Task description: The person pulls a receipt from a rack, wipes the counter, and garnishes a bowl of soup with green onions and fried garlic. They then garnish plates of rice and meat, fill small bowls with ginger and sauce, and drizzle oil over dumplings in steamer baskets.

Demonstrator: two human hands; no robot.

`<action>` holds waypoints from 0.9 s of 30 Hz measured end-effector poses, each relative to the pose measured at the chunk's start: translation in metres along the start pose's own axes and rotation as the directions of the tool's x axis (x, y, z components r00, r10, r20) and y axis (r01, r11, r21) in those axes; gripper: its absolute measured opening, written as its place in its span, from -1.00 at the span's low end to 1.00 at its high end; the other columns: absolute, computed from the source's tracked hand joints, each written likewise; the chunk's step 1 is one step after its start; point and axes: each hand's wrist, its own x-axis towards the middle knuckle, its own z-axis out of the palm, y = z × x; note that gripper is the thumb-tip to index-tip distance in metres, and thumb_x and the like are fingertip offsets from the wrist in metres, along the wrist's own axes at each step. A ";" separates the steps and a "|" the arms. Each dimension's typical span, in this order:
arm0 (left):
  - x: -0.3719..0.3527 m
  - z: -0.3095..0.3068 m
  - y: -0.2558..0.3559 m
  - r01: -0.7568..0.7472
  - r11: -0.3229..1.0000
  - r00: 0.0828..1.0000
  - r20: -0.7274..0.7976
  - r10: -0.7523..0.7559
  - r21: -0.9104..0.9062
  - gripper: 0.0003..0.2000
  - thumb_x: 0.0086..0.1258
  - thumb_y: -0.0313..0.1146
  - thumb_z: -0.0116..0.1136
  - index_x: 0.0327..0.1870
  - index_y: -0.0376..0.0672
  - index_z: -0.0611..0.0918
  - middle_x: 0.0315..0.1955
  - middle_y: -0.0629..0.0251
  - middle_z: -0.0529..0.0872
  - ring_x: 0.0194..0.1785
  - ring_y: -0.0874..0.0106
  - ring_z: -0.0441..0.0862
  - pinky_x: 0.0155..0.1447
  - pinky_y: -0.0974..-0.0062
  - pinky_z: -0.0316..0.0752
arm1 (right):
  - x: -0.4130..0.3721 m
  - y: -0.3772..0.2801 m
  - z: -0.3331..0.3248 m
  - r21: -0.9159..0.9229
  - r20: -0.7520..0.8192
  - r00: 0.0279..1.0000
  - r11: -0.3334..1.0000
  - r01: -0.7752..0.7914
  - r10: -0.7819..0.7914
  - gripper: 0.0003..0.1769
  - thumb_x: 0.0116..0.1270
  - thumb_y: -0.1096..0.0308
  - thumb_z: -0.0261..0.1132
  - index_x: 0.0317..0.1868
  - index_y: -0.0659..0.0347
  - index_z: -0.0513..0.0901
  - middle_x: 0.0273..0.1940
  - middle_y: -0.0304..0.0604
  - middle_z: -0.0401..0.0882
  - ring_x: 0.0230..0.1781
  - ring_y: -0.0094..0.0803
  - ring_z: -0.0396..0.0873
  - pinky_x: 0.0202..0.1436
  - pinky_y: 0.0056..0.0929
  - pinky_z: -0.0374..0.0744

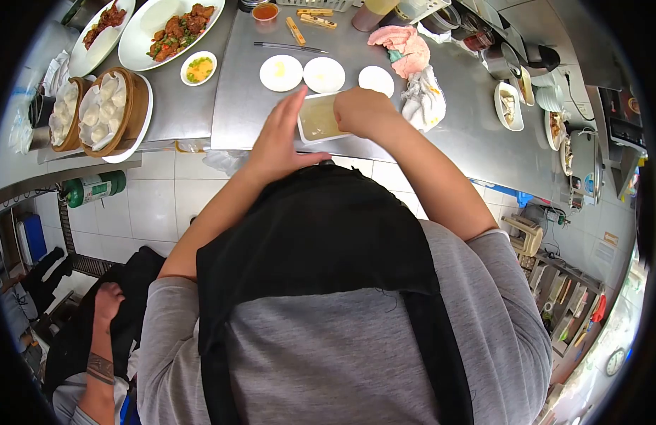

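A white rectangular container (300, 122) with a pale, cloudy content stands near the front edge of the steel counter. My left hand (277, 139) is at its left side, thumb and fingers spread apart, with nothing in the grasp. Over the container's right part, my right hand (368, 113) is closed in a fist; whatever it may hold is hidden beneath the fingers. Just beyond the container sit three small white round dishes, a left one (280, 73), a middle one (324, 75) and a right one (376, 81). The left and middle ones bear a little yellowish stuff.
Behind the dishes lie a dark thin stick (291, 47) and several wooden clothespins (295, 31). A pink cloth (402, 49) and a white cloth (423, 99) lie at right. Dumpling steamers (133, 113) and a meat platter (140, 57) stand left. A person's arm (101, 347) shows lower left.
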 end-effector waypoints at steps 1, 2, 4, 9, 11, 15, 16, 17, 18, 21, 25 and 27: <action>-0.001 0.004 0.000 0.028 0.999 0.999 0.018 -0.028 0.020 -0.06 -0.02 -0.37 0.55 0.44 -0.16 0.24 0.20 0.03 0.48 0.28 0.04 0.42 0.36 0.19 0.35 | -0.002 0.007 -0.001 -0.006 0.001 1.000 1.000 0.006 -0.006 -0.83 0.17 0.37 0.32 -0.24 0.18 0.75 -0.18 -0.05 0.74 -0.15 -0.21 0.73 -0.16 -0.31 0.66; 0.000 0.003 0.000 0.032 0.999 0.999 0.010 -0.033 0.022 -0.06 -0.02 -0.37 0.55 0.44 -0.16 0.24 0.20 0.03 0.48 0.28 0.04 0.42 0.36 0.19 0.35 | -0.006 0.017 -0.004 0.119 -0.095 0.990 0.987 0.112 -0.101 -0.84 0.14 0.32 0.36 -0.28 0.16 0.75 -0.25 -0.10 0.73 -0.24 -0.23 0.70 -0.21 -0.31 0.63; 0.003 0.001 0.001 0.091 0.996 0.994 0.055 -0.091 -0.006 -0.08 -0.01 -0.36 0.56 0.43 -0.15 0.24 0.17 0.02 0.50 0.26 0.05 0.46 0.33 0.20 0.38 | -0.009 0.026 -0.018 0.230 -0.196 0.963 0.946 0.227 -0.183 -0.84 0.11 0.28 0.40 -0.33 0.14 0.75 -0.33 -0.14 0.72 -0.34 -0.26 0.68 -0.26 -0.30 0.59; 0.000 -0.006 0.006 0.135 0.991 0.987 0.086 -0.135 -0.004 -0.11 -0.01 -0.37 0.56 0.40 -0.12 0.29 0.17 0.06 0.51 0.23 0.10 0.49 0.29 0.25 0.43 | 0.014 0.032 -0.044 0.526 -0.290 0.957 0.836 0.157 0.003 -0.78 0.14 0.21 0.41 -0.29 0.16 0.78 -0.46 -0.13 0.68 -0.44 -0.36 0.60 -0.32 -0.37 0.52; -0.005 -0.006 0.008 0.155 0.988 0.982 0.107 -0.154 0.002 -0.10 -0.01 -0.37 0.56 0.41 -0.12 0.29 0.20 0.07 0.49 0.23 0.13 0.51 0.26 0.28 0.46 | 0.039 0.034 -0.030 0.469 -0.293 0.956 0.874 0.128 0.017 -0.78 0.15 0.21 0.40 -0.28 0.15 0.78 -0.44 -0.13 0.69 -0.43 -0.34 0.62 -0.31 -0.37 0.53; -0.011 -0.005 0.010 0.146 0.989 0.983 0.112 -0.145 -0.007 -0.11 -0.02 -0.41 0.56 0.41 -0.09 0.30 0.20 0.10 0.49 0.21 0.16 0.53 0.23 0.31 0.50 | 0.076 0.033 -0.005 0.330 -0.345 0.939 0.935 0.126 -0.005 -0.80 0.20 0.22 0.36 -0.26 0.11 0.79 -0.36 -0.12 0.73 -0.37 -0.25 0.66 -0.27 -0.31 0.57; -0.012 -0.006 0.011 0.185 0.982 0.975 0.127 -0.180 -0.027 -0.11 -0.02 -0.42 0.56 0.41 -0.08 0.31 0.21 0.11 0.48 0.20 0.17 0.53 0.22 0.32 0.50 | 0.076 0.030 -0.007 0.331 -0.344 0.939 0.935 0.129 -0.008 -0.80 0.20 0.22 0.36 -0.26 0.11 0.79 -0.36 -0.12 0.73 -0.37 -0.25 0.66 -0.27 -0.31 0.57; -0.013 -0.006 0.011 0.188 0.982 0.975 0.127 -0.183 -0.026 -0.11 -0.02 -0.42 0.56 0.41 -0.08 0.31 0.21 0.11 0.48 0.20 0.17 0.53 0.22 0.32 0.50 | 0.075 0.029 -0.009 0.292 -0.323 0.946 0.953 0.082 0.018 -0.82 0.19 0.23 0.35 -0.23 0.06 0.78 -0.26 -0.13 0.73 -0.27 -0.21 0.68 -0.20 -0.28 0.59; -0.013 -0.006 0.011 0.184 0.983 0.977 0.114 -0.180 -0.024 -0.11 -0.02 -0.43 0.56 0.41 -0.07 0.31 0.22 0.12 0.48 0.20 0.18 0.53 0.22 0.32 0.51 | 0.072 0.026 -0.013 0.251 -0.303 0.952 0.968 0.034 0.045 -0.81 0.19 0.25 0.35 -0.19 0.00 0.78 -0.16 -0.14 0.74 -0.18 -0.16 0.69 -0.13 -0.24 0.62; -0.013 -0.007 0.011 0.182 0.983 0.978 0.104 -0.179 -0.022 -0.11 -0.03 -0.43 0.56 0.41 -0.06 0.31 0.22 0.12 0.48 0.21 0.18 0.53 0.22 0.32 0.50 | 0.070 0.023 -0.015 0.082 -0.365 0.931 0.996 0.037 -0.005 -0.81 0.19 0.24 0.33 -0.19 -0.02 0.78 -0.08 -0.15 0.72 -0.09 -0.21 0.68 -0.06 -0.27 0.61; -0.011 -0.007 0.009 0.150 0.989 0.985 0.083 -0.149 -0.001 -0.12 -0.04 -0.42 0.57 0.39 -0.06 0.33 0.22 0.12 0.49 0.22 0.15 0.52 0.25 0.30 0.48 | 0.062 0.037 -0.017 0.140 -0.340 0.939 0.985 0.102 -0.049 -0.79 0.17 0.25 0.33 -0.17 -0.04 0.78 -0.08 -0.17 0.70 -0.08 -0.21 0.67 -0.04 -0.28 0.61; -0.010 -0.008 0.009 0.159 0.987 0.984 0.088 -0.158 -0.001 -0.12 -0.04 -0.42 0.57 0.38 -0.06 0.33 0.21 0.12 0.49 0.22 0.14 0.52 0.26 0.30 0.47 | 0.053 0.045 -0.022 0.291 -0.346 0.938 0.946 0.142 -0.034 -0.73 0.19 0.25 0.37 -0.08 -0.03 0.77 -0.21 -0.22 0.63 -0.16 -0.26 0.62 -0.12 -0.30 0.54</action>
